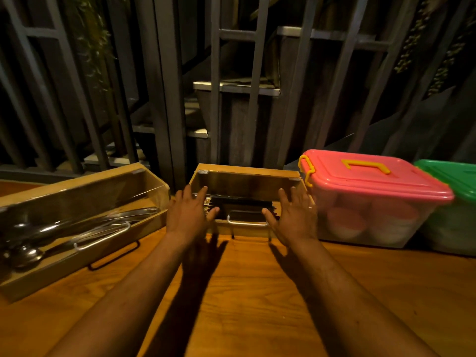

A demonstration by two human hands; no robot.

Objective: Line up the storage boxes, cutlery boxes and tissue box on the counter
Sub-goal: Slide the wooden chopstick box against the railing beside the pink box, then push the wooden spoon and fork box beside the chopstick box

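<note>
While both arms are stretched forward from the bottom of the frame, the left hand [187, 212] and the right hand [293, 215] are seen at the centre, spread flat with fingers apart at the two front corners of a small wooden cutlery box [244, 181]. Nothing is clasped by either hand; the palms are held open, and whether they press on the box's sides or sit just off them cannot be told. A ring is worn on a finger of the right hand. A clear lid is fitted over the small box, a metal handle [247, 219] is fixed at its front between the two thumbs, and dark contents are seen inside, too dim to name.

At the lower left of the frame a longer wooden cutlery box [77, 256] is set at an angle to the small one, its near end swung outward; metal ladles and tongs [77, 228] are laid in it. Just right of the small box, touching or nearly so, a clear storage box with a pink lid [373, 176] and yellow handle is placed, round white things showing through its wall. At the right edge a green-lidded storage box [453, 176] is partly cut off. All are set on a wooden counter [244, 292], with dark railings behind.
</note>
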